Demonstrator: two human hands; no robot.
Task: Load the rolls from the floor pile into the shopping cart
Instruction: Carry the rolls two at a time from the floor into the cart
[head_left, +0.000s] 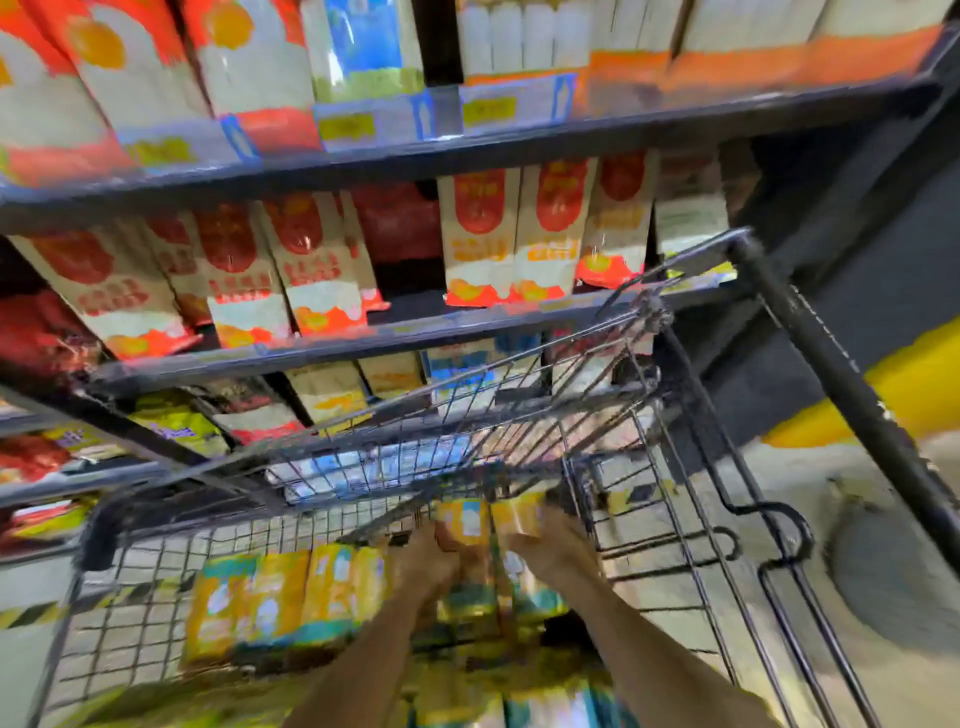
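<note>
A black wire shopping cart (670, 467) fills the middle of the blurred head view. Both my hands are inside its basket on one yellow and teal pack of rolls (485, 525). My left hand (428, 558) grips the pack's left side and my right hand (553, 551) grips its right side. Another yellow pack (280, 597) lies in the basket to the left. More yellow packs (457, 696) show blurred at the bottom edge under my arms; whether they lie in the cart or below it is unclear.
Dark metal shelves (467, 145) with red, orange and cream packages stand close behind and left of the cart. The cart's black handle bar (831, 364) slants down the right side. Grey floor (883, 597) and a yellow band (914, 384) lie to the right.
</note>
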